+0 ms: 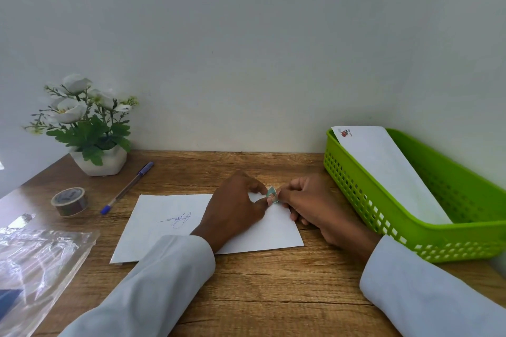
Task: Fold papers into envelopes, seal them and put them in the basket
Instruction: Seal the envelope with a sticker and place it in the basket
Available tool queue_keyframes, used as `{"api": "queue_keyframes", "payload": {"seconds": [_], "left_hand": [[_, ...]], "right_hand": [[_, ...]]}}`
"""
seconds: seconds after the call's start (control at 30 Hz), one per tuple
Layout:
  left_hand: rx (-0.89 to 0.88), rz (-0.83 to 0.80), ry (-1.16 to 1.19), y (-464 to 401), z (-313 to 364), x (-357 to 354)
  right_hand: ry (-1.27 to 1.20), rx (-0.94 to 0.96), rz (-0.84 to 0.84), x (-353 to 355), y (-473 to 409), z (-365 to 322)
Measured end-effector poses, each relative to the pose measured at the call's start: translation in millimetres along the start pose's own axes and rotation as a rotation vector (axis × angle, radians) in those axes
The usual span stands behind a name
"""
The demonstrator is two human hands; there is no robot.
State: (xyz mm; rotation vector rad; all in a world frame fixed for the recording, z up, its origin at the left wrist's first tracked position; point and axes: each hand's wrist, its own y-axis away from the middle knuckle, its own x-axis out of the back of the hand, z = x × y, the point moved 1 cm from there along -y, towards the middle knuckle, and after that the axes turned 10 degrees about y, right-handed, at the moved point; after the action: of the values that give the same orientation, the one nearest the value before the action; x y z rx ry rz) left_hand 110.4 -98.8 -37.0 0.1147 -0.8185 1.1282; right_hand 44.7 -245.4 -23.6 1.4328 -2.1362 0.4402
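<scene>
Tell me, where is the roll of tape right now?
In the head view the roll of tape sits on the left side of the wooden desk, just left of the blue pen and in front of the flower pot.

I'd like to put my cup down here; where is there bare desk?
Bare wood lies near the front edge between the two sleeves, and behind the envelope toward the wall. The left side is crowded: tape roll, pen, plastic bag.

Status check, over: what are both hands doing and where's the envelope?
Both hands, left hand and right hand, pinch a small sticker. Signed envelope flat on desk, under left hand. Green basket holds one envelope. Nothing blocking.
</scene>
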Motion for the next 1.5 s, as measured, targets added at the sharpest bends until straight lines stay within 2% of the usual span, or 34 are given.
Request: {"api": "queue_keyframes", "payload": {"seconds": [0.4,0.5,0.67,1.0,1.23,1.5], "left_hand": [[0.002,0.025,0.0,-3,-1,-2],[-0.011,0.016,0.003,-2,-2,-3],[-0.013,-0.002,-0.006,-3,-6,-3],[0.0,-0.02,0.026,-3,-7,-3],[-0.008,-0.021,0.019,-1,-3,-1],[-0.018,-0.016,0.021,-1,-2,0]], "right_hand": [[0.008,0.121,0.153,-4,-5,8],[0.125,0.237,0.193,-2,-3,6],[0.324,0.404,0.142,-2,0,3],[0.506,0.417,0.115,-2,0,2],[0.445,0.496,0.102,0,5,0],[0.409,0.426,0.18,2,5,3]]}}
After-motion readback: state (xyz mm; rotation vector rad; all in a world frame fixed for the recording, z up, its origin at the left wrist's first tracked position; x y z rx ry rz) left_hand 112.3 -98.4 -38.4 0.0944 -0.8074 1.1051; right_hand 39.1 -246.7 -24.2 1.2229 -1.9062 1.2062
